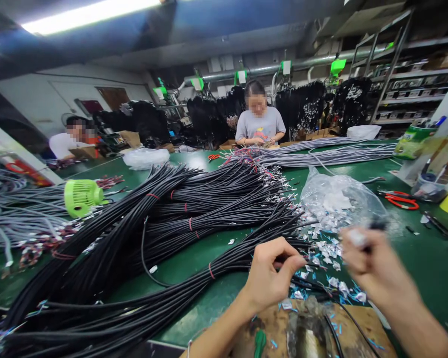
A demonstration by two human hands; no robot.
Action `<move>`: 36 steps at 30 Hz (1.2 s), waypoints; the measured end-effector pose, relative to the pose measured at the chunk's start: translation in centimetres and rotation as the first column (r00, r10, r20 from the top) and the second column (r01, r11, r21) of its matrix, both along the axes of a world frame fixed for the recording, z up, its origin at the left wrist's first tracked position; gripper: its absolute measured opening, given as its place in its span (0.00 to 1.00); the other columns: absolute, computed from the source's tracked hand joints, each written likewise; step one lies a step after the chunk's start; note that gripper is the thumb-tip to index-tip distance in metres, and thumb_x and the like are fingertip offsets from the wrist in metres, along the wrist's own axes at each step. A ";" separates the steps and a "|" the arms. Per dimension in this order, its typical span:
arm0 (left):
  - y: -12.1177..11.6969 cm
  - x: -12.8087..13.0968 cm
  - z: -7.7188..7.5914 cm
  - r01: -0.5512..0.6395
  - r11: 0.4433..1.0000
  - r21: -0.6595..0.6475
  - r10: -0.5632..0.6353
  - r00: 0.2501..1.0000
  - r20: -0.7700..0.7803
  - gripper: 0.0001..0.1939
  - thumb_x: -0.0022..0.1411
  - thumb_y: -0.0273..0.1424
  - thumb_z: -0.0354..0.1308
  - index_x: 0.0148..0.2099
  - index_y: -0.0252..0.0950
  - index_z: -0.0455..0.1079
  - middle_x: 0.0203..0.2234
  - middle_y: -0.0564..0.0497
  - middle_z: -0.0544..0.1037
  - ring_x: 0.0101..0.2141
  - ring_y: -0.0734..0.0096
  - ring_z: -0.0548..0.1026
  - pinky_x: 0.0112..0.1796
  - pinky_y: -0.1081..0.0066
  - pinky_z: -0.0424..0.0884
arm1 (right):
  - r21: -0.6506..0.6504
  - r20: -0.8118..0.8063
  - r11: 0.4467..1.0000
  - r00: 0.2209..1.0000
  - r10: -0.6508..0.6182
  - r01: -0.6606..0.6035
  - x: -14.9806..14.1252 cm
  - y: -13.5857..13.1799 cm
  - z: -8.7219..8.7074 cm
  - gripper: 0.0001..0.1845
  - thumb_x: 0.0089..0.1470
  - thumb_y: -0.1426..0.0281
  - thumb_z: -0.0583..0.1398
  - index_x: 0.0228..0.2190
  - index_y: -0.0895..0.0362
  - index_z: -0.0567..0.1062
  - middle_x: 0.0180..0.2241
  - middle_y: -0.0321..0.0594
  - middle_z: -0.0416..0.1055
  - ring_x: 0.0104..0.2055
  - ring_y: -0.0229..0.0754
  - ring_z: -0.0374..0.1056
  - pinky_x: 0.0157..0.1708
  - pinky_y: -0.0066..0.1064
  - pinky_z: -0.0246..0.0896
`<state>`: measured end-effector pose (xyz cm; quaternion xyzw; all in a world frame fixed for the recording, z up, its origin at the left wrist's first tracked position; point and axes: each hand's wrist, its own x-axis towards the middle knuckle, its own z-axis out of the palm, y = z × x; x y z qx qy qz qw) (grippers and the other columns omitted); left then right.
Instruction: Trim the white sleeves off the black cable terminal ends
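Observation:
My left hand (271, 272) is closed in a pinch, thumb against forefinger, beside the stripped ends of a black cable bundle (194, 276). Whatever is between those fingertips is too small to make out. To the right, my right hand (375, 261) is curled into a fist and smeared by motion. A dark piece sticks out above it and a whitish bit shows at the fingers, neither clear enough to name. White scraps (326, 251) and short blue wire bits lie between the hands. Below them a worn metal block (309, 330) stands on a stained brown board (366, 328).
More black cables (164, 199), tied with red bands, cover the left and middle of the green table (188, 311). A clear bag (339, 194), red-handled scissors (399, 200), a green fan (82, 198) and grey cables (321, 154) lie around. A co-worker (261, 122) sits opposite.

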<state>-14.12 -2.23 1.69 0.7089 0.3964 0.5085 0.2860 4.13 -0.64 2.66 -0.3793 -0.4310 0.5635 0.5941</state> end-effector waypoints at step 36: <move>1.0 -1.1 0.3 0.138 0.984 -0.109 -0.130 0.988 0.077 0.12 0.49 0.33 0.64 0.22 0.30 0.69 0.17 0.52 0.69 0.20 0.79 0.61 0.19 0.78 0.52 | -0.149 0.032 0.965 0.975 0.222 -0.215 -2.9 -1.5 -1.1 0.18 0.43 0.60 0.62 0.16 0.57 0.61 0.13 0.26 0.48 0.14 0.26 0.37 0.12 0.21 0.31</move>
